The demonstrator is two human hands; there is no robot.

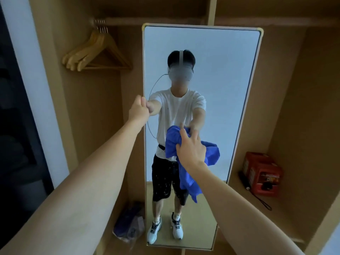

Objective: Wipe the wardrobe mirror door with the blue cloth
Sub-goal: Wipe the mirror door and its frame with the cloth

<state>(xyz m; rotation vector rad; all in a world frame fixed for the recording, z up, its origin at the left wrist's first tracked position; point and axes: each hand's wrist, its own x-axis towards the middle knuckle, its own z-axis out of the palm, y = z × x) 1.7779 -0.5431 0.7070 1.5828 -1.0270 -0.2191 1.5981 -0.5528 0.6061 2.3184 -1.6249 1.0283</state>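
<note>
From the head view, we have our left hand [138, 109] curled round the left edge of the mirror [220, 74], about halfway up its frame, and we judge that grip is there to steady the door so it does not swing away while we press on the glass. Our right hand [191, 149] is bunched on the cloth [211, 153], fingers spread and curled into the blue folds, holding the wad against the glass near the middle of the mirror; a loose tail of cloth hangs down below the wrist, which suggests we hold it crumpled rather than folded flat. With the cloth at mid-height, the upper and lower glass look not yet reached from this spot, though we cannot tell from the glass itself which parts are already wiped. Around the mirror stands the open wardrobe: wooden hangers [97, 52] on the rail to the left, a red box [263, 173] on the shelf to the right with a dark strap trailing beside it, and a purplish bag [129, 221] on the floor at the mirror's lower left corner, all well apart from our hands.
</note>
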